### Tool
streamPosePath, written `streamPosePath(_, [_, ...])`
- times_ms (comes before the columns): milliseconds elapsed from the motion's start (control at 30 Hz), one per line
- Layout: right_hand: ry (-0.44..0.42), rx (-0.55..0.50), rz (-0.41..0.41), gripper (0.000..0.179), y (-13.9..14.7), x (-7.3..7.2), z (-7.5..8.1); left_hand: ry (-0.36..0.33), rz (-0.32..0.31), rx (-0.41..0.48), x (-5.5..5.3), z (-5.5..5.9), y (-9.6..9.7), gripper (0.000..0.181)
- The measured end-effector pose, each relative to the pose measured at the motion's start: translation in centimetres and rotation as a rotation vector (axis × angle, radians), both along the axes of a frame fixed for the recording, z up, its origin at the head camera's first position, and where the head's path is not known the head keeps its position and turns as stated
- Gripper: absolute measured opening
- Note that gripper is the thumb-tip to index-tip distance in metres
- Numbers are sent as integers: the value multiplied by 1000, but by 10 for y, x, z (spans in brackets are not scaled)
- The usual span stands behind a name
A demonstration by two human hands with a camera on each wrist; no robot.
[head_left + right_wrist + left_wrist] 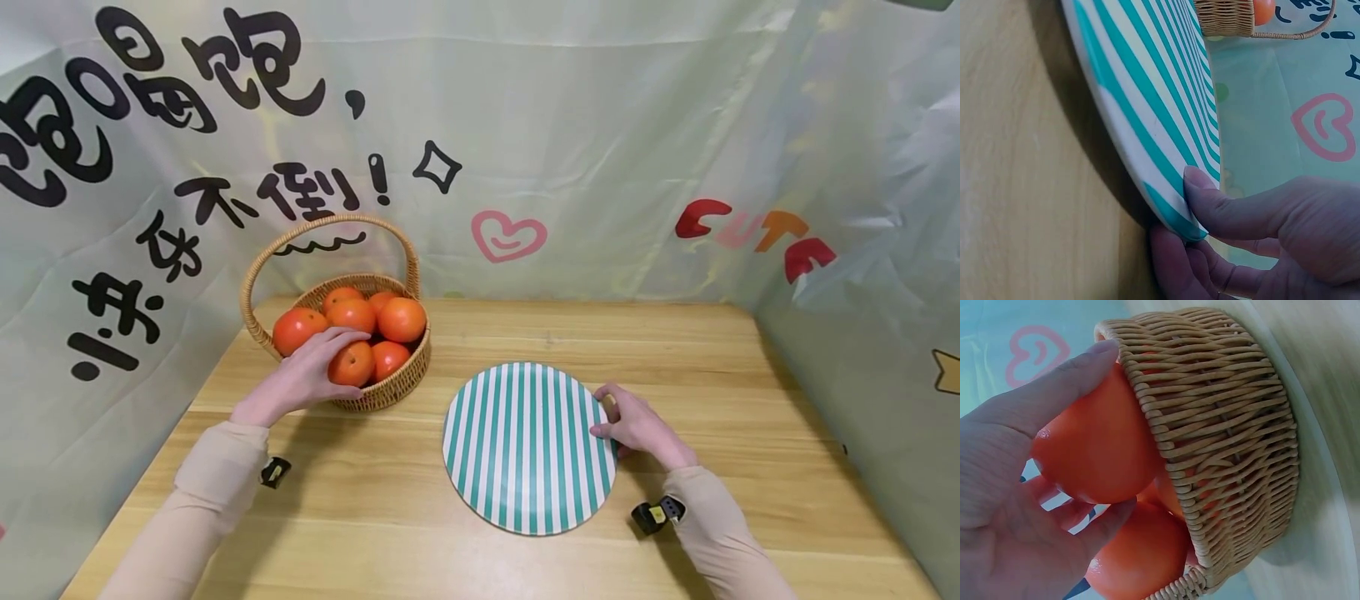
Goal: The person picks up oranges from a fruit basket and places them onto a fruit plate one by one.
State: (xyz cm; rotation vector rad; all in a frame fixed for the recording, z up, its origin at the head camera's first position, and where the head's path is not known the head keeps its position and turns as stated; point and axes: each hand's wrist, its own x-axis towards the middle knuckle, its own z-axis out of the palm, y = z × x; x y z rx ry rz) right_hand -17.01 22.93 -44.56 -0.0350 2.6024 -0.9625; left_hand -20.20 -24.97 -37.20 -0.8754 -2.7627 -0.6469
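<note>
Orange fruits fill a wicker basket at the far left of the wooden table, whose tall handle arches over them. At the basket's near left side, the left hand grips one fruit, its thumb and fingers spread around it; that fruit sits at the near rim. Right of the basket, around the table's middle, lies a round green-and-white striped plate. The right hand pinches its right edge, thumb on top and fingers curled beneath.
</note>
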Motion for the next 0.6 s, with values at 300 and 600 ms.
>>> streamPosePath(300, [-6,-1,-14,53,0,0,-1,21,-3,1,0,0,-2,60])
streamPosePath(600, [-5,-15,-15,51,0,0,-1,-78,84,73,3,1,2,75])
